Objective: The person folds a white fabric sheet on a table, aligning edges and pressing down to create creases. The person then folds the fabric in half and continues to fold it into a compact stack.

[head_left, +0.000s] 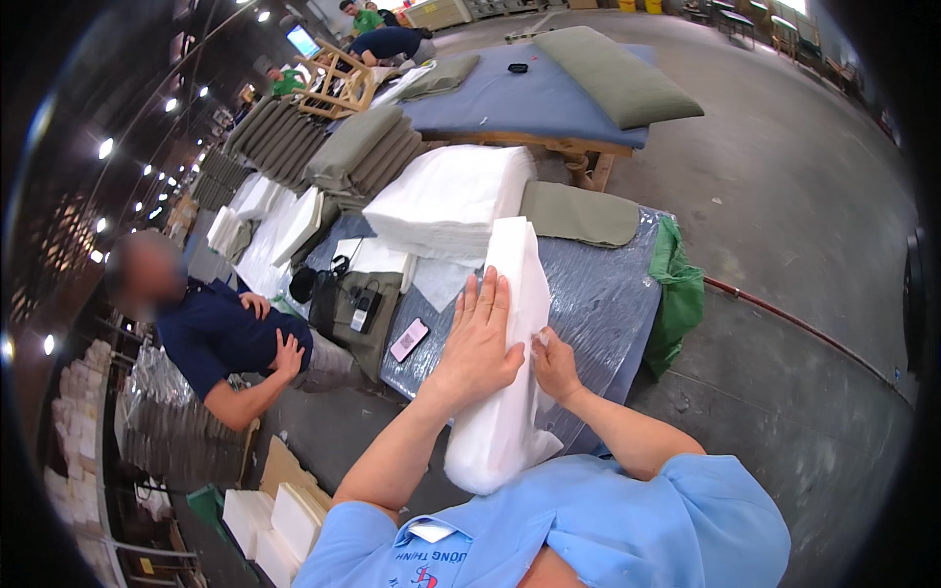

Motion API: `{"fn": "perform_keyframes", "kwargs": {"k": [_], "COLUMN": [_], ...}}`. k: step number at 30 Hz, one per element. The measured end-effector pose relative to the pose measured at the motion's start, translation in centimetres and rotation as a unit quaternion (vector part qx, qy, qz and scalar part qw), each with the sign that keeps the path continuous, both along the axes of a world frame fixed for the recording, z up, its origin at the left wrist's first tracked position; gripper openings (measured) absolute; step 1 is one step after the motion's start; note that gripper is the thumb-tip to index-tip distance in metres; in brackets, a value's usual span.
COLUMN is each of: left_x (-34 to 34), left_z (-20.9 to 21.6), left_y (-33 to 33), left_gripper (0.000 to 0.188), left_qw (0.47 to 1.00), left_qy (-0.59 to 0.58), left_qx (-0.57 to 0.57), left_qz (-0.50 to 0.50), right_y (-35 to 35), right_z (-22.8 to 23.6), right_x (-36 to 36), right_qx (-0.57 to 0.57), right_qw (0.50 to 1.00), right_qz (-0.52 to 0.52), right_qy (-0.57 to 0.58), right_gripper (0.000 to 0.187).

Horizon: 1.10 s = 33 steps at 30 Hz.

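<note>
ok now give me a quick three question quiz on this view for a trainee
1. True or false: the wearer's left hand rests on the white padding with its fingers extended.
2. Which thing lies on the table to the left of the white padding? a) a shoe b) a phone c) a plate
3. Fill in: the sheet hanging at the table's right edge is ____.

Key: 1 true; 2 b; 3 green

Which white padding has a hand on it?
The long narrow piece by the blue shirt, left hand flat on top; the bulky white stack beyond is untouched.
</note>
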<state>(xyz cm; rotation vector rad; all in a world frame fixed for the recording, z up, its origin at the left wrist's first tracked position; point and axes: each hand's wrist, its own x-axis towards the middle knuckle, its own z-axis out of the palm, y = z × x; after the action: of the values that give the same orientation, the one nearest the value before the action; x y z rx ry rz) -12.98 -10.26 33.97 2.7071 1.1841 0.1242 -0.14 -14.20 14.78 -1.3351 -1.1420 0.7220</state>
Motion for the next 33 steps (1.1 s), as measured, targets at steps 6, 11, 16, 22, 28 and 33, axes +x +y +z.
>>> {"fn": "perform_keyframes", "kwargs": {"k": [6,11,16,22,28,33], "left_x": [-0.7,0.8,-0.5,-3.7,-1.4,-0.5], "left_z": [-1.1,-0.8,-1.3,-4.2,-0.1,-0.6], "left_y": [-0.3,-0.4,0.1,0.6,-5.4,-6.5], "left_gripper": [0.079,0.078,0.079,0.087,0.093,0.08], "left_qw": [0.994,0.991,0.939,0.897,0.999,0.997], "left_qy": [0.065,0.072,-0.287,-0.353,-0.033,0.011], "left_qx": [0.082,0.09,-0.184,-0.264,-0.026,0.07], "left_qz": [-0.023,-0.066,-0.048,0.023,-0.007,-0.011], "right_y": [0.3,-1.2,1.3,0.7,-0.9,0.9], "right_z": [-0.5,-4.9,4.2,4.9,9.0,7.0], "right_x": [-1.5,1.8,2.2,0.9,1.4,0.5], "right_qx": [-0.041,-0.083,-0.024,-0.014,-0.002,-0.009], "right_qw": [0.999,0.992,0.981,0.98,0.998,0.965], "right_qz": [-0.02,-0.09,0.011,0.034,0.019,0.029], "right_qy": [0.028,-0.025,0.191,0.194,0.064,0.262], "right_gripper": [0.014,0.022,0.039,0.048,0.048,0.039]}}
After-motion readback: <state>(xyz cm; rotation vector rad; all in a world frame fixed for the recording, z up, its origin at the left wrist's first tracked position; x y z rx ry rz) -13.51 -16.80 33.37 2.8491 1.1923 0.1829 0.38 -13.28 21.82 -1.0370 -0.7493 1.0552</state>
